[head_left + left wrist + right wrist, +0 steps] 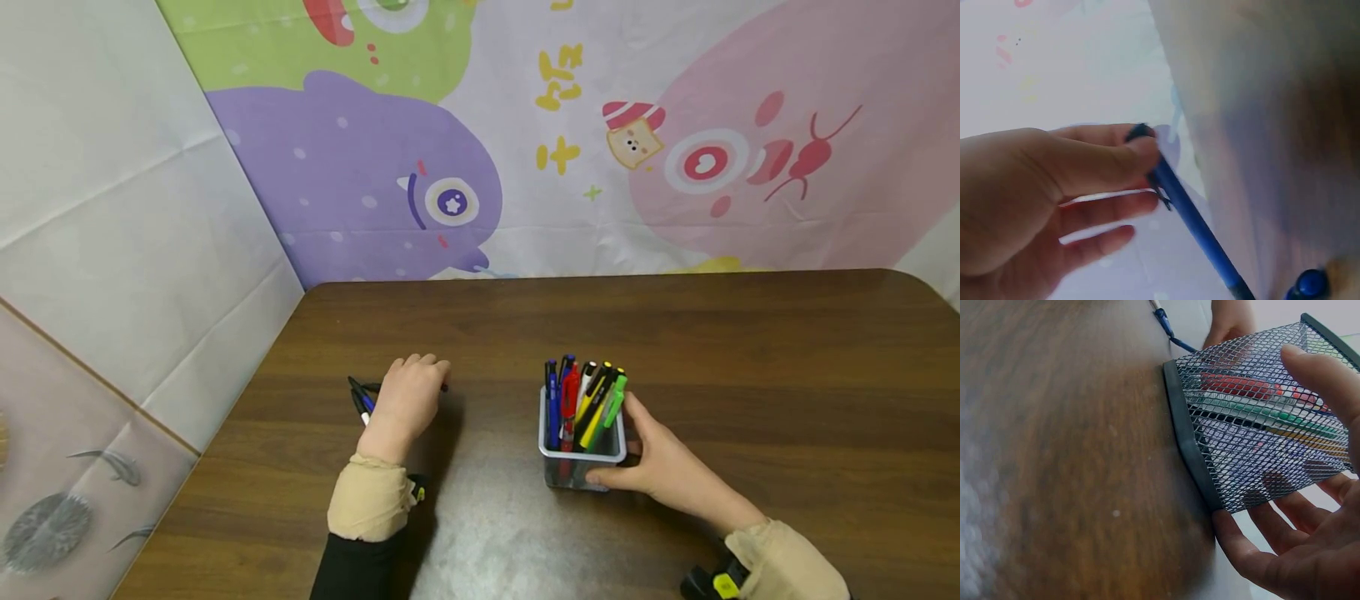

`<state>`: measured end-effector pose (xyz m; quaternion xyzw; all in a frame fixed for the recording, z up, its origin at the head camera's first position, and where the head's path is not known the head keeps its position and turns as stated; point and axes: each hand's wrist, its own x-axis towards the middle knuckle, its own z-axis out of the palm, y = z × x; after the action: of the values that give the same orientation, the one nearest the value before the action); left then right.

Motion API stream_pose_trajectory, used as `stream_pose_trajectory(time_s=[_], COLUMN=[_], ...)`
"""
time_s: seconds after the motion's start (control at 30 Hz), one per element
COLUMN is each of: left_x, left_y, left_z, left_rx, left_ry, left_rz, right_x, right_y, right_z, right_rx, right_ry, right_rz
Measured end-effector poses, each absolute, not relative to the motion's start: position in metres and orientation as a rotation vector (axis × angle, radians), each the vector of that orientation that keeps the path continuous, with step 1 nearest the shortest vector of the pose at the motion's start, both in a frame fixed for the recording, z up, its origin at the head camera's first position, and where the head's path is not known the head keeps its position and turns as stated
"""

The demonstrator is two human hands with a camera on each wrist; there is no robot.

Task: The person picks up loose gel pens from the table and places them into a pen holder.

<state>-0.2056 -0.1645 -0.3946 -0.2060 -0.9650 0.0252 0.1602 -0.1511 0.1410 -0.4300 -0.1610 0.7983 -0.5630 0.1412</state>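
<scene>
My left hand (412,392) is low over the table's left half. In the left wrist view its thumb and a finger pinch a blue pen (1194,215) near the dark clip end, while the other fingers stay loose. Beside that hand a blue-and-white pen (365,403) lies on the table, partly hidden by the hand. My right hand (660,462) grips the right side of a mesh pen holder (562,477), thumb at the front. Blue, red, yellow and green pens (570,400) stand in the holder. Its dark base (1188,440) is at the tabletop.
The brown wooden table (480,333) ends at a cartoon-printed backdrop (540,225). A white panel (142,167) rises along its left side. Beige wraps (369,497) circle both wrists, with small black devices at them.
</scene>
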Motion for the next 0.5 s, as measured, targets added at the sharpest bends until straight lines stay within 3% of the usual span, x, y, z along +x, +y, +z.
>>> stream_pose_trajectory(time_s=[0.5], left_x=[-0.192], left_y=[-0.141], left_z=[-0.354], left_rx=[-0.655], left_ry=[-2.305], left_rz=[-0.193], right_x=[-0.151], right_y=[0.141], right_z=[-0.429], right_rx=[-0.48], right_ry=[2.287], right_rz=[-1.643])
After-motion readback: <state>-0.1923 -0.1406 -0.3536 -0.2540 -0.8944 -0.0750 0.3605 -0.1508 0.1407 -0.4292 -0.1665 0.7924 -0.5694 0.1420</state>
